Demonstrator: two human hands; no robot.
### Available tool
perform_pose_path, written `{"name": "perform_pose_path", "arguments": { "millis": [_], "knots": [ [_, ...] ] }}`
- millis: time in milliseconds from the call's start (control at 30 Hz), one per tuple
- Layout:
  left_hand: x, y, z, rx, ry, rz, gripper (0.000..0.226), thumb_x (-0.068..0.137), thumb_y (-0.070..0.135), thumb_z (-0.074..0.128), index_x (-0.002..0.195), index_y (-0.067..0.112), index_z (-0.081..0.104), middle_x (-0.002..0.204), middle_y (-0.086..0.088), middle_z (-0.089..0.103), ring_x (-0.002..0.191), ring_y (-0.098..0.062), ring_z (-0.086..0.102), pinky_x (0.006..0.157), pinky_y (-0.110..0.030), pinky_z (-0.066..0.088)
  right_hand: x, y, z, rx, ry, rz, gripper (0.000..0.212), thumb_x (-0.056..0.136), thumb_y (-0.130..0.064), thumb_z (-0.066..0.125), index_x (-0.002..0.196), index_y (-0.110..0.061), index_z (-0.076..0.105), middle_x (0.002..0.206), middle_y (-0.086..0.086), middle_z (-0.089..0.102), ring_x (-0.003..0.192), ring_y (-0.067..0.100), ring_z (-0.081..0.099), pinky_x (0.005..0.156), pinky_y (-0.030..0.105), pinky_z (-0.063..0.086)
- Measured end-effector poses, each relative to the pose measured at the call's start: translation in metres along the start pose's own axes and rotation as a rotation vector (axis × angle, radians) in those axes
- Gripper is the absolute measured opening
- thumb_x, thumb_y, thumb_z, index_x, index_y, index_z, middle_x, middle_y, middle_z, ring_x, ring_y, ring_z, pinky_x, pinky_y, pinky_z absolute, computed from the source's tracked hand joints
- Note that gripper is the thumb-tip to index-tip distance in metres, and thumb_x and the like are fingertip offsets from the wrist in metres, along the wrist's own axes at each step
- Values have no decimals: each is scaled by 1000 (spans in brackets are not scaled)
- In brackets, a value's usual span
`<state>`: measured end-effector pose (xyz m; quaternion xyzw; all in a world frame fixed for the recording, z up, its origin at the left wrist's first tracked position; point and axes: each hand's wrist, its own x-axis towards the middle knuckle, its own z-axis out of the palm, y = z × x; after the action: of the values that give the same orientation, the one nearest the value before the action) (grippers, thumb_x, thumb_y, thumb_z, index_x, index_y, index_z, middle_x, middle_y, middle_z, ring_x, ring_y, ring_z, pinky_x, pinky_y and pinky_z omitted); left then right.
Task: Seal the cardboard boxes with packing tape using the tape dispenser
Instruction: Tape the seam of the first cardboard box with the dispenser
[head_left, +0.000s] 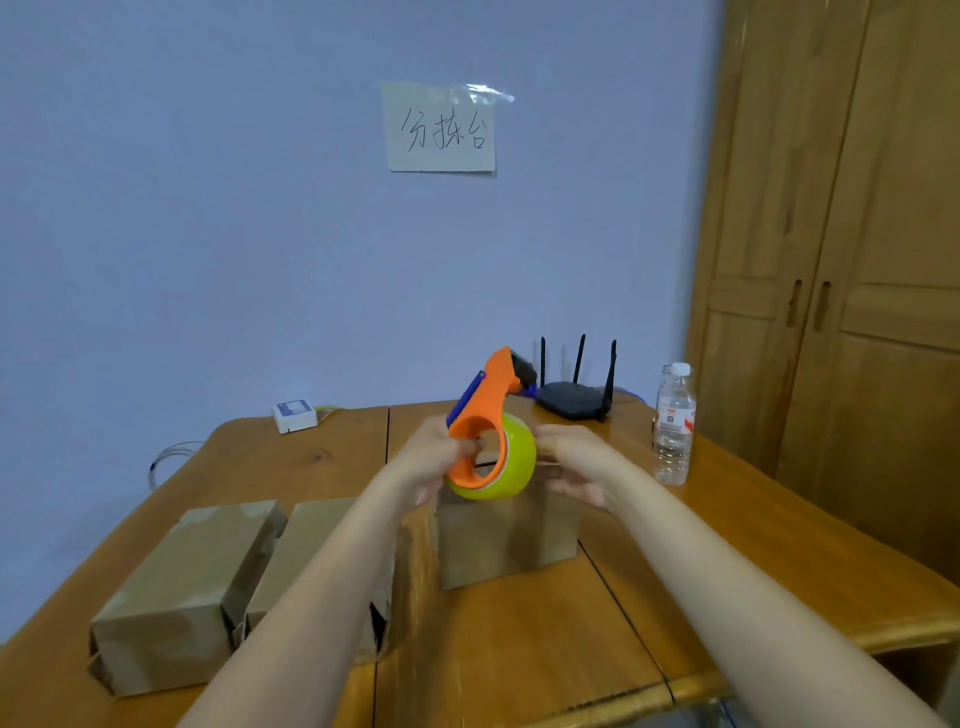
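Two taped cardboard boxes (182, 587) lie at eight o'clock. The left hand (434, 462) grips the orange tape dispenser (485, 431) (yellow roll) above the centre box (506, 540); the right hand (576, 462), fingers relaxed, touches the roll at three o'clock.

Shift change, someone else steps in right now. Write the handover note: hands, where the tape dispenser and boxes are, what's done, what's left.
Left hand grips the orange tape dispenser through its handle, held up above the middle box. Right hand is at the yellow-green tape roll, fingers loosely curled; whether it pinches the tape end cannot be told.
Two more boxes lie to the left: the far-left box and the second box, partly behind the left forearm.
Done: dispenser picked up and brought over the middle box.
Left: whether any box carries tape cannot be told, so check each, then tape the unsealed ones.
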<state>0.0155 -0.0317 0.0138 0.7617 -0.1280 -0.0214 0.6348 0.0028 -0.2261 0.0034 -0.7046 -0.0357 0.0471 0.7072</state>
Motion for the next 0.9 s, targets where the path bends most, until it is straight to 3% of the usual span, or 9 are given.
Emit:
{"name": "perform_pose_path", "arguments": {
  "millis": [67, 167, 267, 367, 500, 567, 667, 767, 900],
  "knots": [
    [5, 8, -14, 70, 90, 30, 20, 87, -7, 59, 81, 12, 63, 73, -6, 59, 71, -19, 55, 67, -29, 43, 2, -1, -14, 43, 138, 15, 26, 101, -5, 53, 125, -4, 63, 101, 11, 73, 89, 24, 69, 78, 37, 61],
    [11, 23, -30, 176, 170, 78, 22, 89, -6, 56, 98, 12, 65, 79, -3, 61, 71, -15, 55, 64, -26, 40, 7, 4, -32, -239, 349, -66, 29, 101, -5, 48, 127, -5, 61, 101, 10, 68, 80, 22, 65, 70, 34, 57],
    [18, 25, -39, 215, 257, 54, 26, 89, -4, 54, 106, 15, 61, 79, -6, 57, 68, -20, 51, 63, -27, 39, 10, 16, -38, -477, 384, -45, 44, 102, -21, 55, 144, -11, 47, 132, 7, 57, 114, 24, 59, 94, 33, 49],
    [23, 15, -43, 130, 259, -62, 25, 87, -9, 49, 100, 10, 59, 87, -13, 57, 78, -29, 54, 71, -35, 43, 19, 36, -42, -393, 347, 90, 60, 104, -38, 50, 154, -9, 33, 154, 11, 41, 136, 31, 44, 110, 45, 42],
    [17, 0, -42, -51, 237, -296, 26, 94, -9, 47, 119, 0, 49, 113, -23, 52, 84, -40, 59, 70, -57, 52, 32, 59, -44, -297, 313, 199, 60, 102, -46, 46, 147, -7, 43, 146, 13, 51, 129, 32, 50, 109, 50, 44],
    [15, -4, -41, -70, 250, -384, 39, 96, -9, 45, 134, -3, 39, 132, -27, 42, 100, -52, 56, 76, -72, 49, 29, 57, -39, -307, 320, 203, 55, 104, -40, 45, 146, -4, 43, 141, 14, 54, 127, 32, 52, 107, 48, 45],
    [14, -9, -40, -87, 238, -468, 47, 98, -9, 45, 142, -2, 34, 140, -27, 37, 106, -55, 53, 83, -75, 46, 22, 55, -33, -307, 339, 198, 49, 105, -32, 44, 145, -3, 43, 135, 14, 57, 116, 29, 56, 89, 42, 53],
    [14, -10, -38, -75, 190, -496, 44, 97, -7, 47, 140, -1, 39, 131, -29, 48, 100, -47, 62, 76, -73, 51, 12, 54, -30, -311, 356, 204, 48, 104, -31, 46, 144, -2, 44, 122, 10, 59, 101, 26, 55, 61, 30, 44],
    [14, -8, -39, 15, 161, -492, 32, 97, -8, 47, 128, -2, 44, 121, -30, 55, 94, -42, 66, 75, -71, 52, -4, 54, -29, -365, 379, 202, 49, 103, -28, 48, 144, -2, 40, 130, 14, 60, 103, 27, 59, 59, 28, 44]
  ]
}}
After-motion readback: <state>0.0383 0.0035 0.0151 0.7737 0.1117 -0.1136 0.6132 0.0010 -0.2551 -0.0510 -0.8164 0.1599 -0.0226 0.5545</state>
